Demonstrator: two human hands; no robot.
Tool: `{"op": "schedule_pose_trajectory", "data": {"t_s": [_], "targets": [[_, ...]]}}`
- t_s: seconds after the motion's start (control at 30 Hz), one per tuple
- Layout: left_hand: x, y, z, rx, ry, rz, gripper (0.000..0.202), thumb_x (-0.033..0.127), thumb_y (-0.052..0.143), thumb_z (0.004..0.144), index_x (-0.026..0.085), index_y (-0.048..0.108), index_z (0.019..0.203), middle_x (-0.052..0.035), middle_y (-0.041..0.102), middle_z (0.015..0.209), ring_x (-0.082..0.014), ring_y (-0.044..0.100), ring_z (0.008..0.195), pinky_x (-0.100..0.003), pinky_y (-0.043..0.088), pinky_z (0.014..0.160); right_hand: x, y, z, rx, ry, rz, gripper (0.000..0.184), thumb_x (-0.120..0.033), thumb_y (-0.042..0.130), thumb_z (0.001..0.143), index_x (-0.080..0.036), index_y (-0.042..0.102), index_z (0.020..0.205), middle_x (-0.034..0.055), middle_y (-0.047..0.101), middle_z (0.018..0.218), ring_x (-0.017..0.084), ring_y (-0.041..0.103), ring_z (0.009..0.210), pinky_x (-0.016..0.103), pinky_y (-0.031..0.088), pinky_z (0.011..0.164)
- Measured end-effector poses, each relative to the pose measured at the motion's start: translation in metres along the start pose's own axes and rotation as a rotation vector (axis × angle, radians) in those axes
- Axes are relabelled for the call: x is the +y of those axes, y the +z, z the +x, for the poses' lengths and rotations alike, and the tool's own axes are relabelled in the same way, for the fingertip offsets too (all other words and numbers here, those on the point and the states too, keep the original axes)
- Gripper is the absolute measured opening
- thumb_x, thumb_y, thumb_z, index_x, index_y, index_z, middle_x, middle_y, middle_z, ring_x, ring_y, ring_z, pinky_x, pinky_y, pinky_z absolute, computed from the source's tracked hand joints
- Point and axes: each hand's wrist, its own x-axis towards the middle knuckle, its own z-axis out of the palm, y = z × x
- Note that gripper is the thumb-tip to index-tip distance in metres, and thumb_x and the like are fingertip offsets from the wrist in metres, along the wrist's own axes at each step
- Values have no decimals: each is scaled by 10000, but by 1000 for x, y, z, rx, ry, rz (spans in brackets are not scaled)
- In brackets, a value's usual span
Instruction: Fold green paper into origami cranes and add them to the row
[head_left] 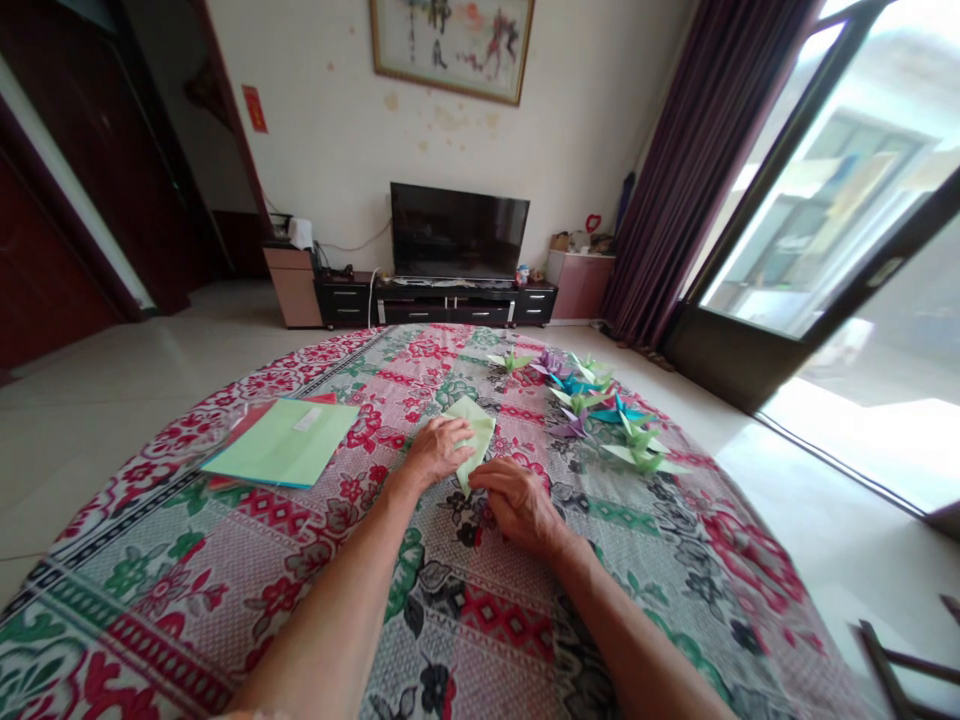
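Note:
A light green sheet of origami paper (480, 432), folded to a kite-like shape, lies on the patterned cloth in the middle. Across its left part rests my left hand (441, 448), fingers stretched out and pressing it down. My right hand (517, 500) is closed at the lower right edge of the paper, thumb and fingers together there. Its fingertips partly hide that edge. To the left is a stack of coloured paper (281, 445), light green on top with red and blue sheets showing beneath.
Several folded paper cranes (577, 400) in green, purple and blue stand at the right of the round table, on its floral tablecloth (300, 580). Beyond are a television (459, 232) on a low black cabinet (450, 305) and a glass door (832, 200) at the right.

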Motion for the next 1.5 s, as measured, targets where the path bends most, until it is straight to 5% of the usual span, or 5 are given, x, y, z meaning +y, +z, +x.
{"op": "schedule_pose_trajectory", "data": {"t_s": [0.33,0.57,1.1,1.3,1.5], "targets": [[-3,3,1,-1,0,-10,287,326,571,793,242,669,1050,-32,632,1160,-203,540,1067,-378,421,979,-2,5,1,-70,-107,-42,310,-19,428,694,-188,670,786,29,670,839,155,570,801,317,425,815],[-2,2,0,-4,-5,-28,276,323,566,803,247,668,1048,-33,621,1181,-212,529,1077,-389,432,962,13,3,11,69,171,-222,288,-137,402,857,-184,600,1061,75,611,1120,179,517,1056,342,374,933],[4,-4,-1,-27,-2,-21,290,307,570,802,228,661,1066,-44,620,1183,-228,526,1095,-405,411,989,45,13,41,94,535,-532,274,-254,350,900,-201,560,1067,98,563,1213,260,454,1113,406,359,871],[0,-4,-1,130,-24,-175,384,190,507,806,194,571,1184,-83,572,1246,-208,495,1172,-396,392,1029,43,20,43,226,623,-453,436,-219,379,848,-201,435,1280,117,435,1369,266,380,1246,447,299,976],[-9,2,1,336,-183,-183,493,77,382,773,178,513,1238,-91,530,1279,-213,430,1237,-419,345,1075,30,21,40,200,538,-328,626,-400,521,776,-179,351,1336,157,380,1388,309,320,1288,514,267,1003]]}}
